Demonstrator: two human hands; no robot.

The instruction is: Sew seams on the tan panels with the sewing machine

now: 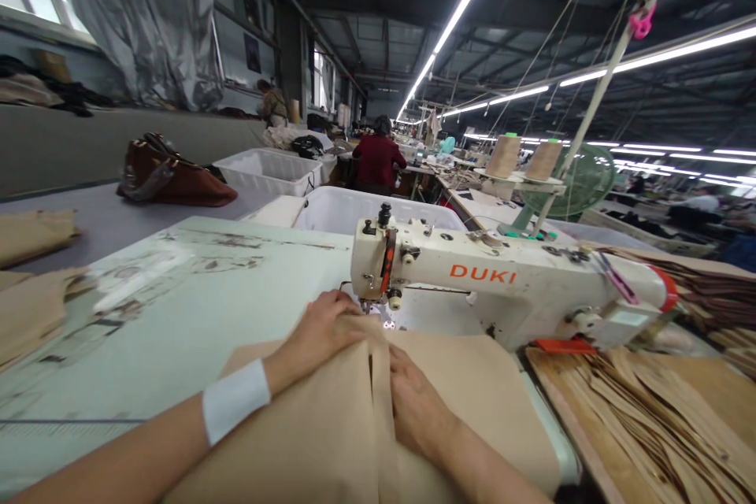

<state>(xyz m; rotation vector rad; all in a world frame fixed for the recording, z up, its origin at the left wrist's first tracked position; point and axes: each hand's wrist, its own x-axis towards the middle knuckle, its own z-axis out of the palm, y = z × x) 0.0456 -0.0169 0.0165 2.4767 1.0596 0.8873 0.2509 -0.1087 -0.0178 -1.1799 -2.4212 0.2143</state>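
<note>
A large piece of tan fabric [319, 417] lies under the needle end of a white sewing machine [437, 264] marked DUKI. A folded strip [383, 409] with a narrow gap beside it runs along the fabric towards the presser foot. My left hand [322, 331], with a pale band [236, 400] at the wrist, rests on the fabric just left of the needle, its fingers stretched over it. On the strip's right side my right hand [416, 402] grips the fabric edge; its fingertips are partly hidden by the fold.
Tan and brown cut pieces [643, 425] lie on a wooden board to the right. Behind the machine is a white plastic bin [378, 209]. Thread cones [505, 156] stand at the back right. A brown handbag [174, 177] sits at left; a person in dark red [378, 157] sits ahead.
</note>
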